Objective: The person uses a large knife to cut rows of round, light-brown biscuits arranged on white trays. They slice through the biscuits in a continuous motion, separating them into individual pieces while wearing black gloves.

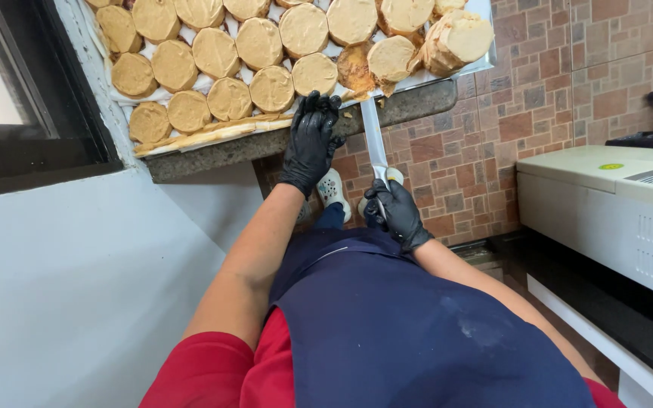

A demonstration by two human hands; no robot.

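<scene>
My left hand (pixel 310 140), in a black glove, rests its fingertips on the front edge of a paper-lined tray (pixel 447 69) that sits on a stone counter. The tray carries several round tan cakes (pixel 258 43) coated in caramel-coloured cream, packed in rows. My right hand (pixel 397 211), also in a black glove, grips the handle of a long metal spatula (pixel 372 136). Its blade points up to the tray edge, under a browner cake (pixel 354 69). At the tray's right end stands a stacked cake (pixel 455 39).
A dark window frame (pixel 39 113) and a white wall lie to the left. A white appliance (pixel 606 196) stands at the right over a dark shelf. Brown patterned tiles cover the floor and wall. My blue apron and white shoes show below.
</scene>
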